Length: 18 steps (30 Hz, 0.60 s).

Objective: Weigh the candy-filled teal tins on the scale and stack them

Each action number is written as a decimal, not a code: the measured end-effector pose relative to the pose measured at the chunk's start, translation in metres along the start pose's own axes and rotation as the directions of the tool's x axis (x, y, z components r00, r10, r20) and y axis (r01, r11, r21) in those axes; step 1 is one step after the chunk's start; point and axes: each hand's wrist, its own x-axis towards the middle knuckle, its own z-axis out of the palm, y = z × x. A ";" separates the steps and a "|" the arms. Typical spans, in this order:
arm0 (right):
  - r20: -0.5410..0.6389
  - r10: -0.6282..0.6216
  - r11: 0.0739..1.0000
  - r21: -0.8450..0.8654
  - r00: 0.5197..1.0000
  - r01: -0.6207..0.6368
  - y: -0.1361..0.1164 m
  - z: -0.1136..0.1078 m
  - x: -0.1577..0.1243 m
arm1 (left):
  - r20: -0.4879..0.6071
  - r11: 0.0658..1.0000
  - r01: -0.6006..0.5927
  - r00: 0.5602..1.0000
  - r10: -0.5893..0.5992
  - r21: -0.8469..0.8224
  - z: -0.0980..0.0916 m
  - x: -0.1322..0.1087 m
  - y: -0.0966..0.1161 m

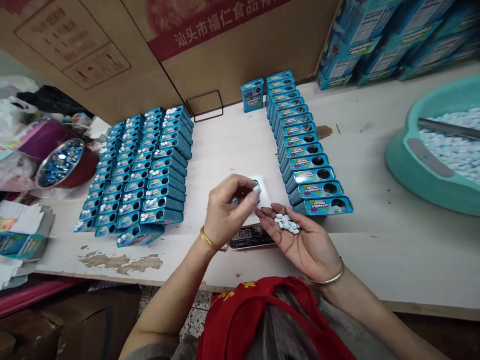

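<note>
My left hand (228, 207), with a gold bangle at its wrist, is closed in a pinch on a small pale candy (256, 189). It hangs over the white plate of a small digital scale (243, 243), whose display shows in part. Behind these fingers a blue box stands on the scale, mostly hidden. My right hand (303, 240) lies palm up and cupped just right of the scale, holding a small pile of pale blue-white candies (287, 223). Its fingertips reach close to the left hand's fingers.
Rows of blue candy boxes (138, 175) stand at left, many topped with candies. At right is a row of boxes with round openings (307, 150). One box (252, 95) stands behind. A teal basin (412, 165) holds candies and a metal tool. Cartons (243, 55) line the back.
</note>
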 end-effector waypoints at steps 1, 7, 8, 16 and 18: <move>-0.005 -0.002 1.000 -0.002 1.000 0.002 -0.002 0.000 0.001 | -0.003 1.000 0.017 1.000 -0.017 0.016 -0.003 0.006 -0.003; -0.104 0.007 1.000 0.008 0.995 -0.006 -0.004 -0.014 0.000 | 0.045 0.965 -0.085 0.996 0.076 0.250 -0.006 0.017 -0.015; -0.117 0.008 1.000 0.011 0.993 -0.006 -0.004 -0.017 -0.001 | 0.049 0.955 -0.113 0.993 0.103 0.274 -0.006 0.016 -0.015; -0.222 0.083 0.995 -0.033 0.971 -0.092 -0.008 -0.050 -0.018 | -0.219 0.976 -0.072 0.969 0.118 0.207 -0.033 0.004 -0.008; -0.271 0.084 0.992 -0.072 0.959 -0.107 -0.010 -0.063 -0.022 | -0.334 0.989 -0.015 0.940 0.064 0.146 -0.045 -0.004 -0.012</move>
